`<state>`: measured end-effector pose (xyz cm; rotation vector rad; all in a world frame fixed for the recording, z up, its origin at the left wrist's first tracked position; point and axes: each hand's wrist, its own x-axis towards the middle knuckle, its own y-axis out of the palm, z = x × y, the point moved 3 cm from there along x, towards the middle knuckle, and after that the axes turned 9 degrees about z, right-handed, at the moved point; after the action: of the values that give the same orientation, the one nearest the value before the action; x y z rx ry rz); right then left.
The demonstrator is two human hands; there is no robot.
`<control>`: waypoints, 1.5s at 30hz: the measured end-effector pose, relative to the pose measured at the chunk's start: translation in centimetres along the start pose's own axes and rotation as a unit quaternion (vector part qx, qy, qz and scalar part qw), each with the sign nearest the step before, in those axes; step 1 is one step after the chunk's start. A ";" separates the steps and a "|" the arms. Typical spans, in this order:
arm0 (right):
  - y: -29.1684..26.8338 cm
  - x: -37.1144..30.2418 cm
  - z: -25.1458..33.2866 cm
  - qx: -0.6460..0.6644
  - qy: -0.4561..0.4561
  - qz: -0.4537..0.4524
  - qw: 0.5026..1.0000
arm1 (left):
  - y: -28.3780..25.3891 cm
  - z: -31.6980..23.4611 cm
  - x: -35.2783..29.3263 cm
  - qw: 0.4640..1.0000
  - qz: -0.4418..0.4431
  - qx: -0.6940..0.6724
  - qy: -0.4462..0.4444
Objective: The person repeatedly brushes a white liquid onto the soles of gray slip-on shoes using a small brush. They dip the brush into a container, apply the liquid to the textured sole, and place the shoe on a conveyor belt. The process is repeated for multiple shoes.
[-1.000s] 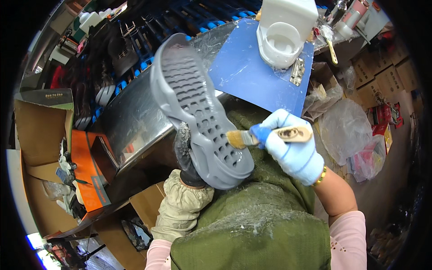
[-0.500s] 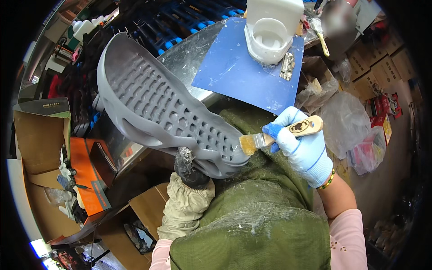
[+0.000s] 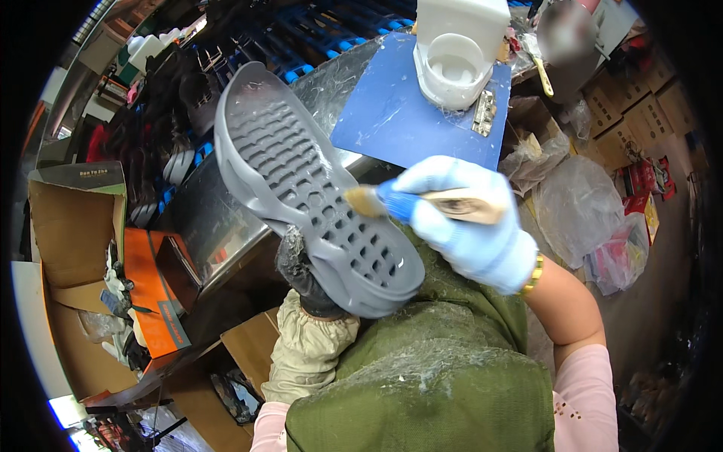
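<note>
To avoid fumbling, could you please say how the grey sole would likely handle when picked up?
The grey sole is probably fairly stiff: held along one side by the left hand, its far end shows no obvious sag. Its glossy sheen suggests it may feel slick. Its many hollows hint at lightness.

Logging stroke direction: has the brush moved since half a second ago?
Yes. Judged against the blue sheet, the brush has moved up and left in the picture, nearer the sheet's left corner.
</note>
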<state>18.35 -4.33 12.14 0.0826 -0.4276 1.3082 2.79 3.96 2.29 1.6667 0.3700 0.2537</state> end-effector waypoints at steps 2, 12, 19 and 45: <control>0.3 0.7 -1.1 0.038 0.015 -0.050 0.998 | 0.0 -0.4 -0.2 1.000 0.006 0.010 -0.013; 6.4 4.8 0.8 -0.344 -0.275 0.048 0.896 | -1.1 -0.5 -1.5 0.999 0.043 -0.008 -0.001; -5.1 11.3 -6.3 -0.520 -0.170 -0.119 0.828 | -1.4 0.8 -4.1 0.998 0.048 -0.034 0.024; 8.6 -3.9 4.3 -0.310 -0.419 0.160 0.838 | 1.4 0.0 -2.7 0.994 0.093 -0.002 0.055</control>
<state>8.35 -6.88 13.16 0.0344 -1.6631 1.3489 0.45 2.78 3.76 1.6896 0.2964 0.4875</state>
